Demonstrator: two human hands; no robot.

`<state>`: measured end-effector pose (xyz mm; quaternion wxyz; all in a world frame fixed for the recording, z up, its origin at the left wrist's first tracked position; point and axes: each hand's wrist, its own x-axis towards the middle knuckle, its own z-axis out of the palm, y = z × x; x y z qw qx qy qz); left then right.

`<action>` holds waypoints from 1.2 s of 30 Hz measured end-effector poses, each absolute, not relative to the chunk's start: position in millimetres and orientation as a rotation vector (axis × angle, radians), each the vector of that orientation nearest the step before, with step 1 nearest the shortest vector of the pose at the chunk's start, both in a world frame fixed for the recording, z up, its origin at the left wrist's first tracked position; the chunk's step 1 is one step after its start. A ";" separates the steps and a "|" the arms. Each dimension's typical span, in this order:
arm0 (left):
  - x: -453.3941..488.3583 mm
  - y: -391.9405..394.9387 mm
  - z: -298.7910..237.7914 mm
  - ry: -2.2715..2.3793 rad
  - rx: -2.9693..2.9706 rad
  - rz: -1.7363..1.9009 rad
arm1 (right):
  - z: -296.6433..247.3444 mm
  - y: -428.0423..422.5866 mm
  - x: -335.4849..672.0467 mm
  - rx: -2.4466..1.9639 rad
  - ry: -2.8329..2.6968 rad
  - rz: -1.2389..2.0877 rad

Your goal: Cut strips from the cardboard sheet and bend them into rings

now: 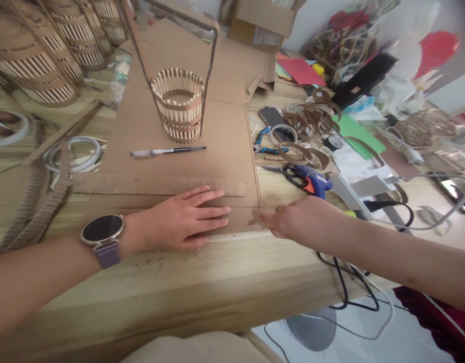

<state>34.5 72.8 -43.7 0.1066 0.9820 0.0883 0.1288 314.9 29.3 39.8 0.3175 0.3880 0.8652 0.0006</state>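
My left hand [187, 217] lies flat with fingers spread on a cardboard sheet [225, 151], its fingertips over the lower edge of a cardboard strip [160, 185]. At the sheet's near right corner is my right hand [289, 217], its fingers curled together and slightly blurred. Whatever they may hold is hidden. Beyond the strip, a pen [168, 151] rests on the sheet. Farther back stands a small basket [181, 108] of pale sticks and cardboard bands, with a tall cardboard handle.
Several larger stick baskets [36, 65] stand at the back left, near corrugated strips [53, 196] and tape rolls [75, 154]. To the right are scissors [289, 174], a blue glue gun [313, 181], pliers [265, 141], a phone [276, 121] and cables [344, 282] hanging past the table edge.
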 end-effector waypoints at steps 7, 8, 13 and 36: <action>34.0 72.3 -43.6 0.256 2.893 0.399 | 37.3 27.6 325.0 1.034 2.319 -0.008; 33.9 72.2 -43.3 0.258 2.896 0.394 | 36.8 27.3 327.4 1.042 2.323 -0.014; 33.4 71.8 -42.0 0.272 2.904 0.392 | 31.3 25.2 341.3 1.062 2.352 -0.042; 33.6 72.1 -41.4 0.296 2.842 0.454 | 46.6 27.5 374.3 1.095 2.351 -0.039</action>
